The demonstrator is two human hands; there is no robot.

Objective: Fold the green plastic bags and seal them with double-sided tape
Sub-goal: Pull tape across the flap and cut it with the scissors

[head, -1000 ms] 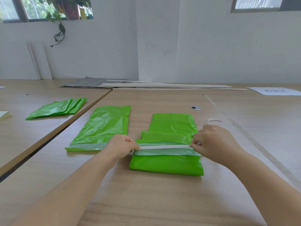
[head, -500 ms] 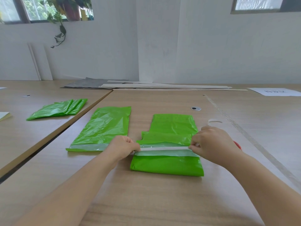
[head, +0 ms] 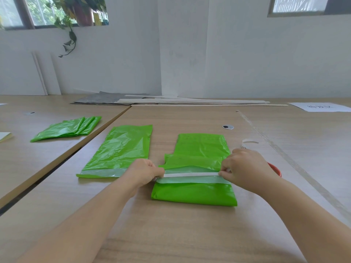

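over the green bag (head: 193, 194), left hand (head: 144, 172), right hand (head: 245, 168) each pinching the tape strip (head: 190, 175), far paper (head: 321, 107) with unreadable writing

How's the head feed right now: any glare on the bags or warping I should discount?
Head view: soft even daylight, faint shadows; white sheen on the flat bag and the folded bag; wide-angle lens stretches the frame's corners; tape strip, left hand and right hand are sharp.

Bright green bag (head: 193, 194) crossed by a white tape strip (head: 190, 175); second bag (head: 123, 149), green with a pale translucent band; stack of bags (head: 66, 128), green; desk (head: 171, 234), light wood grain; paper (head: 321, 106), white; half-hidden object (head: 275, 169), red.
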